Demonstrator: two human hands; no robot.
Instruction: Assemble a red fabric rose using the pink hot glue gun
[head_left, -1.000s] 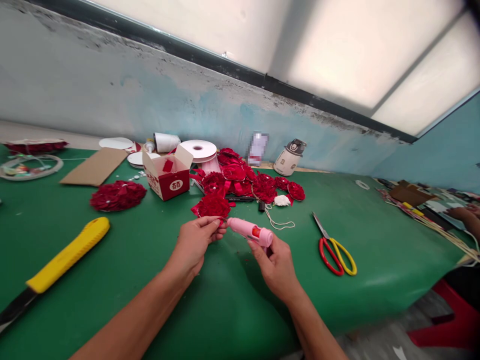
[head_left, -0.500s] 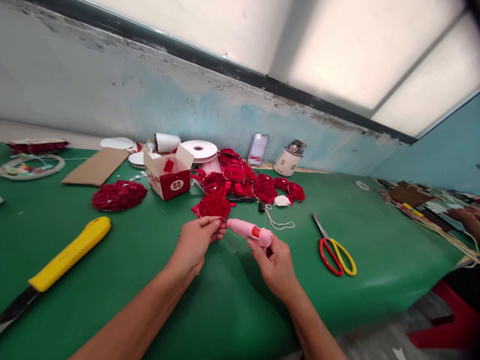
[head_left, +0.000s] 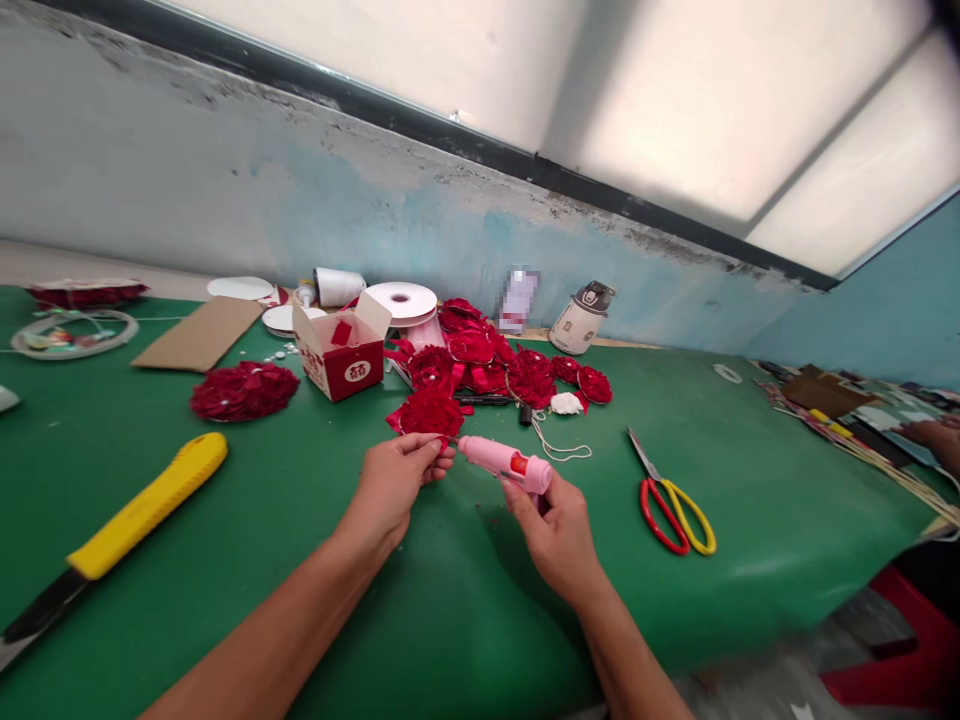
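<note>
My left hand (head_left: 397, 485) pinches a small red piece (head_left: 442, 445) between thumb and fingers, just in front of a red fabric flower (head_left: 429, 412). My right hand (head_left: 559, 530) is wrapped round a pink glue gun (head_left: 506, 464), its nozzle pointing left and close to the small red piece. Whether the nozzle touches the piece is too small to tell. Behind the hands lies a pile of red fabric flowers (head_left: 480, 350). Another red flower (head_left: 244, 391) rests to the left, beside a red and white box (head_left: 349, 365).
Scissors (head_left: 664, 500) with red and yellow handles lie at the right, a yellow-handled knife (head_left: 150, 505) at the left. A bottle (head_left: 581, 318), phone (head_left: 519, 300) and ribbon spool (head_left: 401, 302) stand by the wall. Another person's hand (head_left: 934, 438) shows at the far right.
The view has shifted slightly, so the table objects appear a little further right. The glue gun's nozzle has drawn slightly right of my left fingertips. Both hands keep their holds.
</note>
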